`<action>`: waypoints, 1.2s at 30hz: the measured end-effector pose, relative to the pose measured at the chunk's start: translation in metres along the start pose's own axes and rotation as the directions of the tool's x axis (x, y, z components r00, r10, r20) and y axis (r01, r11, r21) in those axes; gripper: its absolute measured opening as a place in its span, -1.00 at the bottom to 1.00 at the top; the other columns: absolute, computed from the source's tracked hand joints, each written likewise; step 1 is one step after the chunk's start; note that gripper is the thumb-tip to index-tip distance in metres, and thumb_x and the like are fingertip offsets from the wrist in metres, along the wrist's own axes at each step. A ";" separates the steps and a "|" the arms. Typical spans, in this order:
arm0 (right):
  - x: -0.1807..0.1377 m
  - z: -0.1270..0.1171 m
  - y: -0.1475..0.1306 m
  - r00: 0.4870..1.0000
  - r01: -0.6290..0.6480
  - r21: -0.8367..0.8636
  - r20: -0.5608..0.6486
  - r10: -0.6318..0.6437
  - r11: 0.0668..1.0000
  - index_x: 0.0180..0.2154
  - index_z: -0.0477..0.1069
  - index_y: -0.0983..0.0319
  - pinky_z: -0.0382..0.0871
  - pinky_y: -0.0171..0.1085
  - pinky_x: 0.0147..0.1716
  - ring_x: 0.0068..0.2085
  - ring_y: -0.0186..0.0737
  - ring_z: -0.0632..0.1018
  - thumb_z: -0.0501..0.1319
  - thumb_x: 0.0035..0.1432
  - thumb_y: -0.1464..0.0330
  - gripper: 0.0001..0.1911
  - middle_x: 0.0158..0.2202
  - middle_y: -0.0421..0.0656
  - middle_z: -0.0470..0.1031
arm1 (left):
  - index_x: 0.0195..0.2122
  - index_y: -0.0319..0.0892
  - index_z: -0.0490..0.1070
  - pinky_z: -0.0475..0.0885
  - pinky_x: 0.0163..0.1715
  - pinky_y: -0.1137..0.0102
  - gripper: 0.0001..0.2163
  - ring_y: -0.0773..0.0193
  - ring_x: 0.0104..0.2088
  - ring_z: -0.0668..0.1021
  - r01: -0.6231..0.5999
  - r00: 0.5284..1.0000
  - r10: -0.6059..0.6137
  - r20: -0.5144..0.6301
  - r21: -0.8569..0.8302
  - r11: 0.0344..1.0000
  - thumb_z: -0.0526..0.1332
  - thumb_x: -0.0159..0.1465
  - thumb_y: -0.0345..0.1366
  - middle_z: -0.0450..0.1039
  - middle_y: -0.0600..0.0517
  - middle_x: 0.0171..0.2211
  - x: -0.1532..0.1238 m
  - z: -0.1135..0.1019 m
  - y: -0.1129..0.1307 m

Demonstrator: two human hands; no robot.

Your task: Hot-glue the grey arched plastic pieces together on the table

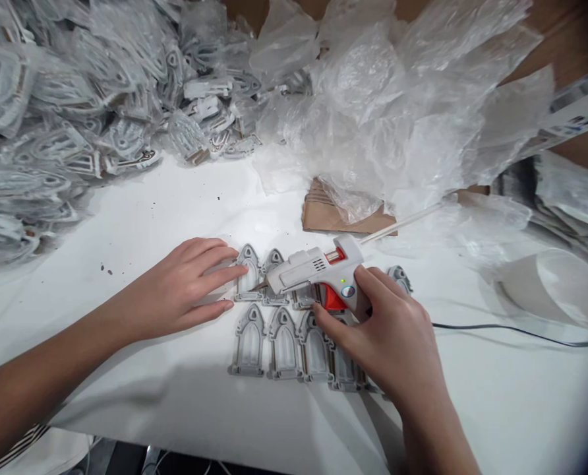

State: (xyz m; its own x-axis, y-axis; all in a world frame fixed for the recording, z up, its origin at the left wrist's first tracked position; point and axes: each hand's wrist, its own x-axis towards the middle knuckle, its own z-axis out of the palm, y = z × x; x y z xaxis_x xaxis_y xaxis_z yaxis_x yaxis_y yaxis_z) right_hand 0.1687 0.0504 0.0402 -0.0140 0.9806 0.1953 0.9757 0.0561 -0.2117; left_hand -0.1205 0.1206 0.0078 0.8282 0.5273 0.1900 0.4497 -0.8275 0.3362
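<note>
My right hand (390, 323) is wrapped round the handle of a white and red hot glue gun (298, 270), a clear glue stick (403, 221) poking out of its back. The nozzle points left, at the lower edge of a grey arched window-shaped piece (248, 274) in the upper row. My left hand (190, 284) lies with fingers spread at that piece's left side, fingertips touching it. Below runs a second row of similar arched pieces (250, 343). My right hand and the gun partly hide both rows toward the right.
Bagged arched pieces (61, 99) are heaped at the back left. Crumpled clear plastic bags (373, 99) pile up at the back, by folded brown cardboard (318, 211). A white container (561, 284) stands at right, near the gun's black cord (501, 328).
</note>
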 end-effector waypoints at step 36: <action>0.000 -0.005 0.007 0.999 -0.035 0.005 0.025 0.035 0.999 -0.48 0.03 0.16 0.05 -0.38 -0.60 -0.57 -0.41 0.21 0.31 -0.09 0.22 -0.58 -0.54 -0.34 0.15 | 0.19 -0.19 0.34 0.33 0.15 0.05 -0.65 -0.03 0.21 0.34 0.007 1.000 -0.007 -0.006 -0.002 1.000 0.11 0.45 -0.19 0.36 -0.17 0.17 -0.001 0.000 0.000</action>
State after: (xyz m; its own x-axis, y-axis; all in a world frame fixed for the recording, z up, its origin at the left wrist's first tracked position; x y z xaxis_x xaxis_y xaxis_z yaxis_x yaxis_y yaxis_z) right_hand 0.1765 0.0500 0.0440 0.0148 0.9864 0.1638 0.9744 0.0225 -0.2237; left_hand -0.1211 0.1204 0.0076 0.8229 0.5346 0.1927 0.4553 -0.8232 0.3393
